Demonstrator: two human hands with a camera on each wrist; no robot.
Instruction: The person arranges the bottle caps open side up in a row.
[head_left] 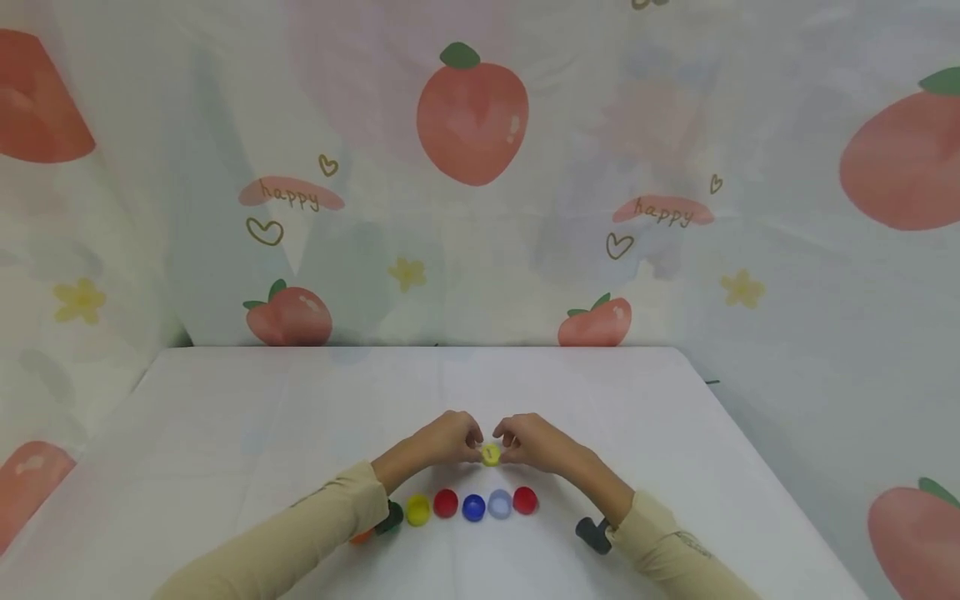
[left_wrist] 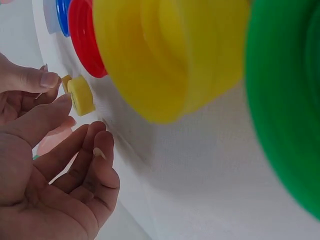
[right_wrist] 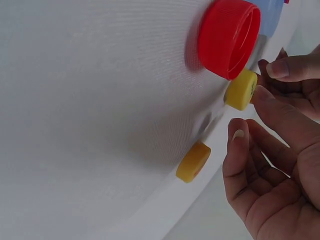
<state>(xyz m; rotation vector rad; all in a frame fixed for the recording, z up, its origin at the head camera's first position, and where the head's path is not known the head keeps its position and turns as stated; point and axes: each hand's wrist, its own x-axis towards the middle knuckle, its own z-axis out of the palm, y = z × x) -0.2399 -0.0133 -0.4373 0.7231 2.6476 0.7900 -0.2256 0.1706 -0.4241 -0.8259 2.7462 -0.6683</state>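
A small yellow cap (head_left: 491, 454) with a dark mark on its top sits on the white table between the two hands. My left hand (head_left: 448, 439) touches its left edge with the thumb, its bent fingers apart from the cap. From the other side my right hand (head_left: 536, 442) has its thumb at the cap's right edge, with a gap between thumb and fingers. In the right wrist view, a yellow-orange cap (right_wrist: 193, 162) stands on the table beside the right fingertips; the right hand hides it in the head view.
Nearer the body runs a row of larger round caps: orange (head_left: 362, 537), dark green (head_left: 390, 518), yellow (head_left: 417, 509), red (head_left: 446, 503), blue (head_left: 473, 507), light blue (head_left: 500, 503) and another red (head_left: 525, 500). A black cylindrical object (head_left: 594, 535) lies by the right sleeve.
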